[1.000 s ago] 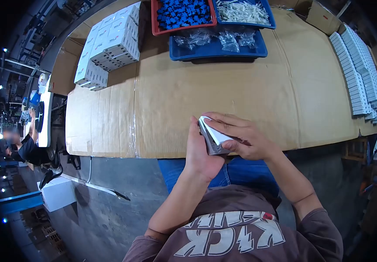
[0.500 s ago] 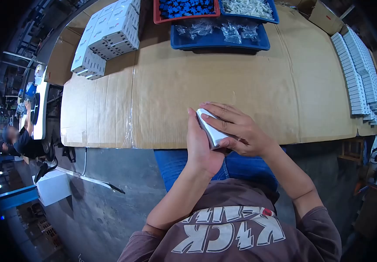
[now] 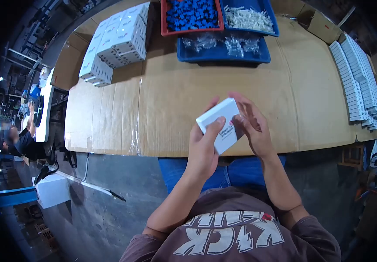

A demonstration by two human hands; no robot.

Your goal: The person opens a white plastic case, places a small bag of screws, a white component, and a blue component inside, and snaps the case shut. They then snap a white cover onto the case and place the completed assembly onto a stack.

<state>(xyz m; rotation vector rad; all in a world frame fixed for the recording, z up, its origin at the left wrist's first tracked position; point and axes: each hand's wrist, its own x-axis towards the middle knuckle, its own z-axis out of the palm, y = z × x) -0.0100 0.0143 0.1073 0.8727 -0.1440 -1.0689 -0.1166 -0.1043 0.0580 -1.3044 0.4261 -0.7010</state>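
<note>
A small white box [image 3: 221,126] with printed lettering and a reddish logo is held up over the front edge of the cardboard-covered table. My left hand [image 3: 206,142] grips its left side, thumb across the printed face and fingers behind. At the box's right side is my right hand [image 3: 255,126], its thumb on the edge by the logo and its other fingers curled around the far side, partly hidden. The box is tilted, its printed face turned up toward me.
Stacked white boxes [image 3: 121,41] stand at the back left, more stacks [image 3: 350,78] at the right. At the back are a red tray [image 3: 193,31] of blue pieces, a blue tray [image 3: 275,28] of whitish pieces and another blue tray [image 3: 223,58] with clear bags. A person [image 3: 22,137] sits far left.
The box has turned from edge-on between my palms to show its printed face. My right hand has moved off its top to the right side; my left thumb now lies on the face.
</note>
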